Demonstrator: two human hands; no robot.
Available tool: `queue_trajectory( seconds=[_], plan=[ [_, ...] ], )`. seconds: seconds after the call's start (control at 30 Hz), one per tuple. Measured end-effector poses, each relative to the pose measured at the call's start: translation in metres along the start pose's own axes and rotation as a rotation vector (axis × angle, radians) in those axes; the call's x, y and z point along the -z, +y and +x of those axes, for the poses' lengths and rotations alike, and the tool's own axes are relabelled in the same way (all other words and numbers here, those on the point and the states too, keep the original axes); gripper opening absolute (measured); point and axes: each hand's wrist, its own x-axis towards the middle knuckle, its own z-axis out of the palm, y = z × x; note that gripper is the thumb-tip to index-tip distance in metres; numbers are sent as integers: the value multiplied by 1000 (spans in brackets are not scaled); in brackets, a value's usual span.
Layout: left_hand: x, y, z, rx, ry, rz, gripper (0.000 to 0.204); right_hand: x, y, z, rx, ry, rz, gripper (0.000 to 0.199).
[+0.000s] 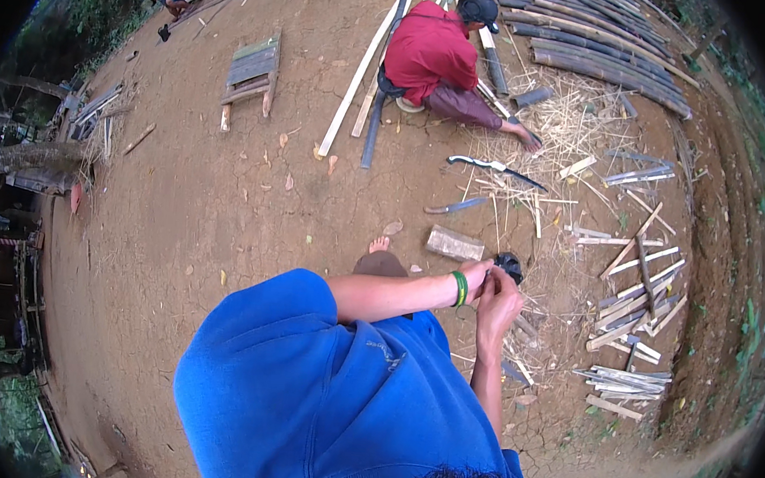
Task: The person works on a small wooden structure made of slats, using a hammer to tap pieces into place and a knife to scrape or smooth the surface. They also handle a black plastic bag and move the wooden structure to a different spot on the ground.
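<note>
both hands meet over a small dark object (509,266), left hand (480,278) and right hand (496,304) pinching it; it looks light, rigid, best held by its sides.

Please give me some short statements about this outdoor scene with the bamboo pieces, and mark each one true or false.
1. Both hands, the left hand and the right hand, meet at a small dark object. True.
2. A green band sits on the left wrist. True.
3. The crouching person in the red shirt is standing upright. False: that person crouches low.
4. The cut pale bamboo strips lie on a table. False: they lie on bare brown earth.
5. A curved dark-bladed knife lies on the ground. True.
</note>
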Motion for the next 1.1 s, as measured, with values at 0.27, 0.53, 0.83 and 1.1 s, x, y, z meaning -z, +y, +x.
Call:
queue_trajectory(
  seconds=[0.27,0.53,0.83,1.1],
  plan=[
    [-35,-38,0,132,-84,4,44,39,27,-23,-73,42,-21,22],
    [-56,-9,71,343,-319,79,19,111,79,-7,-163,306,46,19],
    [-141,-42,163,523,-110,471,26,146,292,-242,-1253,232,-192,26],
    [-277,-78,242,482,-123,583,27,109,269,-425,-2143,567,279,19]
  ],
)
